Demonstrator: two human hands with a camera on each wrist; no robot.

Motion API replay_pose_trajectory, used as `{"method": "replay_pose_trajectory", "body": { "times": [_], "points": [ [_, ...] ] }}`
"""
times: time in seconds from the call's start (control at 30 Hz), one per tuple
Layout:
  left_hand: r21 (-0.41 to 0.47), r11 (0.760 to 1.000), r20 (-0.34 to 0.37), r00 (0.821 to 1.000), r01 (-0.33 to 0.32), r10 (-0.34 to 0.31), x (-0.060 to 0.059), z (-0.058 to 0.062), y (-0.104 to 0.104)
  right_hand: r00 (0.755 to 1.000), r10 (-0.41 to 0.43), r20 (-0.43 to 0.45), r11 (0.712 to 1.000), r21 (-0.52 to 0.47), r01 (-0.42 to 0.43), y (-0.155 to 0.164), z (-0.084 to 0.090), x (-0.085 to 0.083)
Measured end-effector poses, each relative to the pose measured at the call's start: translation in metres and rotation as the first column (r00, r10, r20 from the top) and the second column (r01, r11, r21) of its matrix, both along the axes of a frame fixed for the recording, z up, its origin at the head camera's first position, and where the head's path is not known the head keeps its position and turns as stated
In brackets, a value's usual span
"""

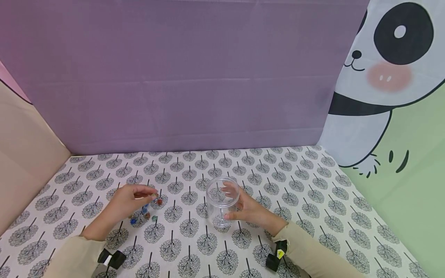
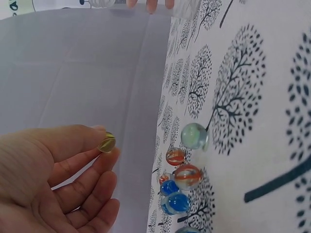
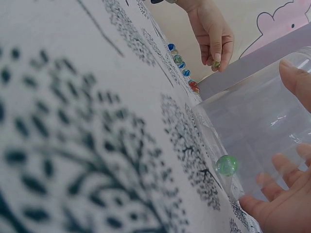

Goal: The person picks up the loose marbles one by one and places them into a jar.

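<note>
My left hand (image 1: pixel 128 201) pinches a yellow marble (image 2: pixel 109 144) between thumb and index finger, lifted off the cloth. Below and around that hand lie several glass marbles: a red one (image 1: pixel 159 202), a pale green one (image 2: pixel 194 136), an orange-striped one (image 2: pixel 187 176) and a blue one (image 2: pixel 176 203) among them. To the right stands a clear, lidless jar (image 1: pixel 214 206), upright. My right hand (image 1: pixel 251 210) holds it from the right, thumb in front and fingers behind. A green marble (image 3: pixel 226 165) shows at the jar's bottom in the right wrist view.
A white cloth (image 1: pixel 189 247) printed with dark trees covers the table. Behind it rises a purple curtain (image 1: pixel 194 96). On the right is a green panel with a panda (image 1: pixel 368 127), and a beige panel (image 1: pixel 28 154) stands on the left.
</note>
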State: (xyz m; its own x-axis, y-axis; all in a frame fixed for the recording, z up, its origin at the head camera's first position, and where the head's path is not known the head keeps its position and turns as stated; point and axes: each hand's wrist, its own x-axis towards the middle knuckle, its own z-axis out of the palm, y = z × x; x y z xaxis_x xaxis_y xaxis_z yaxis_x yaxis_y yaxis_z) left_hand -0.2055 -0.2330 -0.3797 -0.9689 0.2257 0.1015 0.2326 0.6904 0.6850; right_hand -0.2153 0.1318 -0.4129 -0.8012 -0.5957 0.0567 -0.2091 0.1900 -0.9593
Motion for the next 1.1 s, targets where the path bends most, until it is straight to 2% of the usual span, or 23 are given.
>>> {"method": "replay_pose_trajectory", "body": {
  "times": [0.4,0.9,1.1],
  "points": [
    [0.018,1.0,-0.029,1.0,0.008,-0.008,0.003,0.002,0.01,1.0,0.005,-0.016,1.0,0.001,-0.005,0.001,-0.001,0.0],
    [-0.015,0.999,-0.073,0.997,0.028,-0.029,0.007,0.005,0.019,0.999,0.024,-0.021,1.0,-0.015,-0.024,0.0,-0.001,-0.002],
    [0.065,0.996,-0.063,0.996,0.06,-0.056,0.009,0.007,0.026,1.0,0.015,-0.012,1.0,-0.014,-0.016,-0.001,-0.001,-0.001]
  ]
}}
